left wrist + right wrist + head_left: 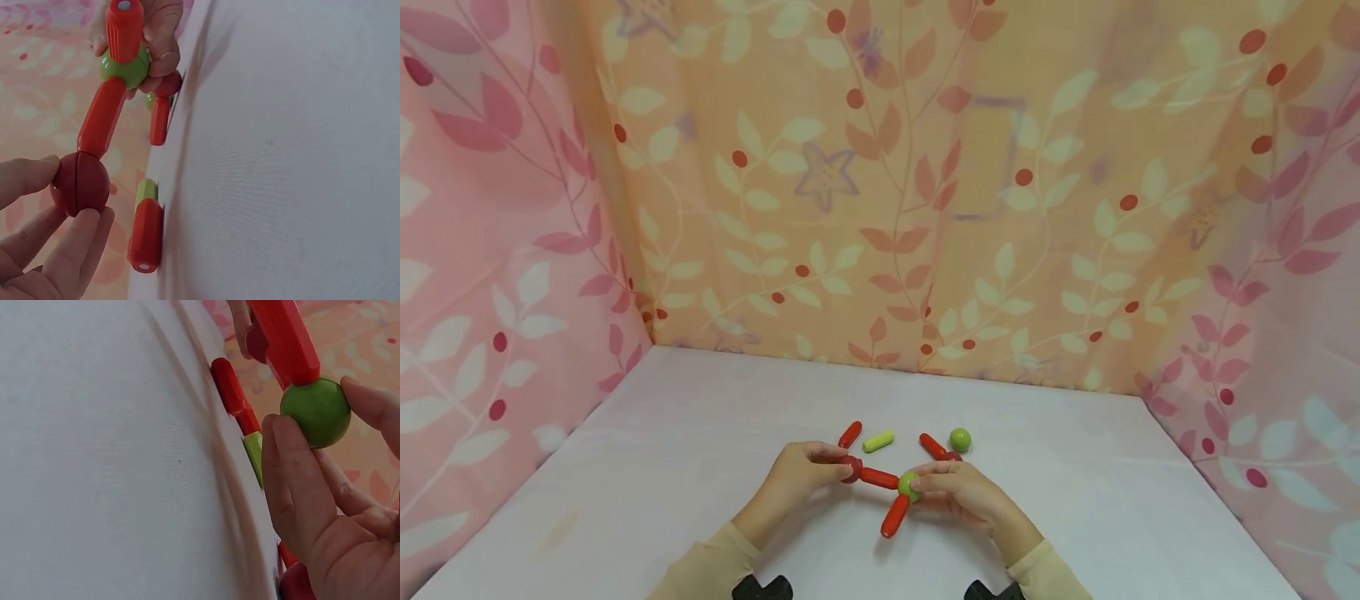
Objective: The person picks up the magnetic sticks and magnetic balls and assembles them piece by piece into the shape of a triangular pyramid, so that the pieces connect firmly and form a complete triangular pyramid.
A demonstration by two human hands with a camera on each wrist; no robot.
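Note:
My left hand pinches a dark red ball between thumb and fingertips. In my right hand a green ball is gripped the same way. A red ribbed rod joins the two balls end to end. From the green ball a second red rod sticks out toward me; a pale dot shows on its free end in the left wrist view. The joined pieces are held close over the white table.
Beyond my left hand lie a loose red rod and a yellow-green rod. Behind my right hand, another red rod meets a dark red ball, with a green ball beside them. Patterned cloth walls enclose the table's back and sides.

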